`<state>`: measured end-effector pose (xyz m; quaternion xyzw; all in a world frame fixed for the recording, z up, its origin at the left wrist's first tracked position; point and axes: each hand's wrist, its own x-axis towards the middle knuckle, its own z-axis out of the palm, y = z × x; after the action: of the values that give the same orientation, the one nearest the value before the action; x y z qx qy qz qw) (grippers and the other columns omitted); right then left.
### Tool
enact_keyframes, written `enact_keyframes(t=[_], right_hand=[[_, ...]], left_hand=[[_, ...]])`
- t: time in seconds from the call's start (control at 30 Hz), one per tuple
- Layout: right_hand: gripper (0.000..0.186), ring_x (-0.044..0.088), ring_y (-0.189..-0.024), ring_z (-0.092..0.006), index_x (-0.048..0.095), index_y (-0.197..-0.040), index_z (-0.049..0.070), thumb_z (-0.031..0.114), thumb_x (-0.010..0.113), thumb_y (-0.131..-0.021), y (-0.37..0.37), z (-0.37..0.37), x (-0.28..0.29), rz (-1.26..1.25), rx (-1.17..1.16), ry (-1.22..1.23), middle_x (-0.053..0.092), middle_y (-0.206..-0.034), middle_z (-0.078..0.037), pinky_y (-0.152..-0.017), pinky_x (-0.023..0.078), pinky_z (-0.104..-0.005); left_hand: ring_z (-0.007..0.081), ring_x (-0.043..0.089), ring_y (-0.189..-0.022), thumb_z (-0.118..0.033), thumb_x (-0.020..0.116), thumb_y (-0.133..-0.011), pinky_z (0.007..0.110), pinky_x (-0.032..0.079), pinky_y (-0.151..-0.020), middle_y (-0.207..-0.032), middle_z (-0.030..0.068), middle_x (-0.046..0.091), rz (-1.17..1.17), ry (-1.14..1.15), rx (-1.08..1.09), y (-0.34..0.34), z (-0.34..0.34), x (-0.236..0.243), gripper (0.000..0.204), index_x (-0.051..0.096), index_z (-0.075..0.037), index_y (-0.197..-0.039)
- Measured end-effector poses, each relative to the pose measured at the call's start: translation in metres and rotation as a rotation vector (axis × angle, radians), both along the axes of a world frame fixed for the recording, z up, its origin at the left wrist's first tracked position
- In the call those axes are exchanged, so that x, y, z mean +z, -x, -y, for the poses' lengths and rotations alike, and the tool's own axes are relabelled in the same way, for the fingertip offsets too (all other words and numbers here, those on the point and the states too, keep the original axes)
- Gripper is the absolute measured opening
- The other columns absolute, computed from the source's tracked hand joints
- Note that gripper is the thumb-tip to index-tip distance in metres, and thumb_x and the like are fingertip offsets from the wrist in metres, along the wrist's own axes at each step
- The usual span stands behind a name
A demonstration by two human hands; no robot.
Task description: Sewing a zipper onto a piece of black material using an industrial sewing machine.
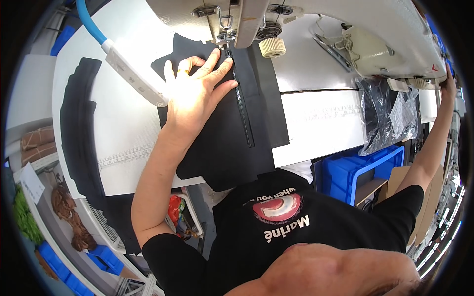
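Observation:
My left hand (195, 93) lies on black fabric (212, 143) with its fingers spread, pressing it on the white table. Its fingertips are close to the presser foot (224, 44) of a sewing machine (355, 24). A black zipper (242, 103) runs lengthwise over the fabric from near the foot, beside my thumb and index finger. My right hand (448, 85) reaches to the far right end of the machine and touches it there. Its fingers are mostly hidden, so what they grip does not show.
A stack of black fabric strips (79, 123) hangs over the table's left side. Near the left hand ends a white lamp on a blue hose (133, 74). Tweezers (333, 52) lie on the machine bed. Right of the fabric are a clear plastic bag (390, 113) and a blue crate (340, 172).

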<state>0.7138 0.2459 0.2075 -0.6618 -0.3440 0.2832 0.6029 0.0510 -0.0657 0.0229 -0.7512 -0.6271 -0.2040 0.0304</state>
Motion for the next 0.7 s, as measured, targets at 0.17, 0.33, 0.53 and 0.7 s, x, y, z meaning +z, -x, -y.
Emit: enact_keyframes(t=[0.17,0.33,0.53,0.7], right_hand=[[0.046,0.061,-0.109,-0.0214,0.057,-0.128,0.004,0.033,0.063,-0.092,0.001,-0.001,-0.001,0.054,0.056,-0.072,0.064,-0.121,-0.009,-0.097,0.047,-0.0351],[0.048,0.061,-0.109,-0.0231,0.057,-0.127,0.003,0.034,0.064,-0.091,-0.003,0.001,-0.011,0.026,0.056,-0.080,0.063,-0.121,-0.010,-0.097,0.047,-0.0354],[0.039,0.064,-0.104,-0.0249,0.060,-0.116,-0.007,0.016,0.072,-0.086,0.006,0.011,-0.008,-0.036,0.073,-0.150,0.064,-0.116,-0.015,-0.091,0.053,-0.0375],[0.041,0.065,-0.100,-0.0238,0.063,-0.116,0.000,0.029,0.070,-0.088,0.002,0.010,-0.027,0.031,-0.001,-0.220,0.066,-0.113,-0.011,-0.087,0.053,-0.0352]], left_hand=[[0.0236,0.053,-0.108,-0.042,0.069,-0.080,0.062,0.030,-0.104,-0.127,0.0006,0.062,0.004,-0.015,0.005,-0.001,0.000,0.000,0.044,0.067,-0.019,-0.118],[0.0233,0.053,-0.107,-0.042,0.069,-0.081,0.061,0.030,-0.103,-0.127,0.0007,0.062,-0.002,0.000,0.007,0.000,0.000,0.000,0.043,0.068,-0.018,-0.117],[0.0226,0.053,-0.107,-0.042,0.069,-0.080,0.060,0.031,-0.103,-0.125,0.0008,0.063,0.008,-0.022,0.004,0.001,0.000,0.001,0.042,0.069,-0.017,-0.115],[0.0221,0.053,-0.106,-0.042,0.070,-0.080,0.060,0.032,-0.102,-0.125,0.0002,0.064,0.022,-0.022,0.005,0.002,-0.001,-0.001,0.042,0.069,-0.018,-0.114]])
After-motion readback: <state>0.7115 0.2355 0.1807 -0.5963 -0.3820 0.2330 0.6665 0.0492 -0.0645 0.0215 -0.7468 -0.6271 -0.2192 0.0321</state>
